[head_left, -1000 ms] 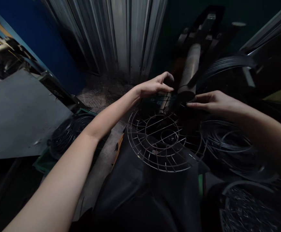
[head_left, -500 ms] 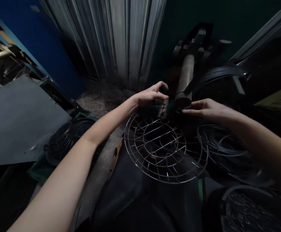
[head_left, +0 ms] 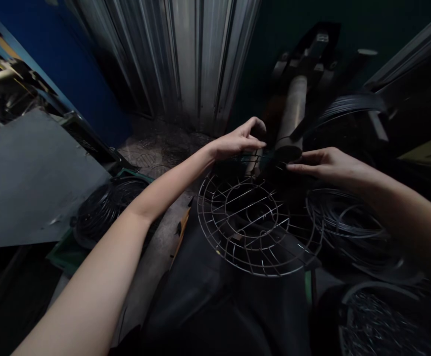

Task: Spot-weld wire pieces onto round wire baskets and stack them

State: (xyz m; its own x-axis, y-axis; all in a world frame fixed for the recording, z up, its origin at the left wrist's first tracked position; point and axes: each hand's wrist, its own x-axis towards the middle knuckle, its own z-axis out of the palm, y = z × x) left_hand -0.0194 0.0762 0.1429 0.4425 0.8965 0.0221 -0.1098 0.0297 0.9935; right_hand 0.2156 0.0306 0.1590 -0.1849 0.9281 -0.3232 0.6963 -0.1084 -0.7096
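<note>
Round wire grille (head_left: pixel 252 222) beneath left hand (head_left: pixel 237 141), right hand (head_left: pixel 324 165)

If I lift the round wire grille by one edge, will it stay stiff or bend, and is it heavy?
The round silver wire grille probably stays stiff: concentric rings and crossing spokes brace it. Being mostly gaps, it is likely light for its width. Lying flat, it should not roll.

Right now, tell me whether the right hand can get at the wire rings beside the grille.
Probably yes: the right hand is at the far rim of the wire grille, and the wire rings lie uncovered just under its wrist, with nothing between.
</note>
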